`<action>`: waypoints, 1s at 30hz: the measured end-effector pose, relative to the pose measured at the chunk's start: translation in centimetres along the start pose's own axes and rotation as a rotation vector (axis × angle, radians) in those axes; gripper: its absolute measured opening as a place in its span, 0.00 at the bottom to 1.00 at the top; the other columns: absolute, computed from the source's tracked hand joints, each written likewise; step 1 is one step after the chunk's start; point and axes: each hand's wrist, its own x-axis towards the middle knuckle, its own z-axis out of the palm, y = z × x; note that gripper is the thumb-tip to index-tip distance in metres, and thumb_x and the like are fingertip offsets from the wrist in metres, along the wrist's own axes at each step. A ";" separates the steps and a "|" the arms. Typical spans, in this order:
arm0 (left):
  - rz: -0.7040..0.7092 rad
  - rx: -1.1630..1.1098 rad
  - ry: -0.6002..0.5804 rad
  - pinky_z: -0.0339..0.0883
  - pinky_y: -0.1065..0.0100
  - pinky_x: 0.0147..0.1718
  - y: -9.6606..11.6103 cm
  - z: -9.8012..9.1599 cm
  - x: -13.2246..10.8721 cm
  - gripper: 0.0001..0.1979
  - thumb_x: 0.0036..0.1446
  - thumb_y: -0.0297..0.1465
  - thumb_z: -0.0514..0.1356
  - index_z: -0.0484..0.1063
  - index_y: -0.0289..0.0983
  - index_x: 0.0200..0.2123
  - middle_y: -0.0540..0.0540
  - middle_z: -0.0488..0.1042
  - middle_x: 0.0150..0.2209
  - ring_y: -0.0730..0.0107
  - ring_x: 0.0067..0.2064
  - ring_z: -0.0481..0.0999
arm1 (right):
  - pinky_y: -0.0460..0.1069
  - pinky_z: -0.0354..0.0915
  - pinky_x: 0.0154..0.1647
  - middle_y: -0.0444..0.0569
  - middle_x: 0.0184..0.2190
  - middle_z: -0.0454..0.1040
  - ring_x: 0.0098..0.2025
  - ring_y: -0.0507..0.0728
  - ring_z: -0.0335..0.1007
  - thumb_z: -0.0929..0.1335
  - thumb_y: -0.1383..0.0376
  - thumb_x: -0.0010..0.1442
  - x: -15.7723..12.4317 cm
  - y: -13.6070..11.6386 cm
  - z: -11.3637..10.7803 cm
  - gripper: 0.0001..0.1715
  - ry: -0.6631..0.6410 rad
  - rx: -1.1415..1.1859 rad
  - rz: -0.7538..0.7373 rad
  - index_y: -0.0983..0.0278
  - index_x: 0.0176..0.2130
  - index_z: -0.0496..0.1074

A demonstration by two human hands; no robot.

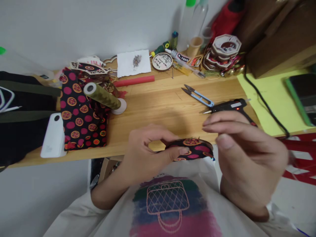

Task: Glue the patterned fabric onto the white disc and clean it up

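Note:
My left hand (150,154) grips a fabric-covered piece (197,153), rounded and fairly flat, with its thumb on the near face. The cloth is black with magenta and orange round motifs, and a brownish rim shows along its far edge. Just right of it, my right hand (247,148) is raised apart from the piece, thumb and fingertips drawn together; whatever they may pinch is too small to make out. Beyond the hands lie blue thread snips (198,95) and a black glue gun (229,107) with a red light lit.
Folded cloth (74,121) of the same print lies left, beside a thread spool (105,97) and white power bank (53,135). Along the wall are a white paper (134,63), a B-7000 glue tube (180,56) and stacked octagonal pieces (225,47). A black cord (265,103) crosses yellow paper (274,89).

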 end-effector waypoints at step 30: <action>-0.222 -0.304 0.269 0.68 0.74 0.25 -3.5 -1.7 0.9 0.09 0.43 0.33 0.70 0.75 0.37 0.27 0.51 0.78 0.26 0.76 0.26 0.74 | 0.51 0.65 0.33 0.43 0.26 0.74 0.31 0.54 0.69 0.72 0.73 0.51 1.4 1.9 0.2 0.10 0.440 0.082 -0.023 0.57 0.27 0.76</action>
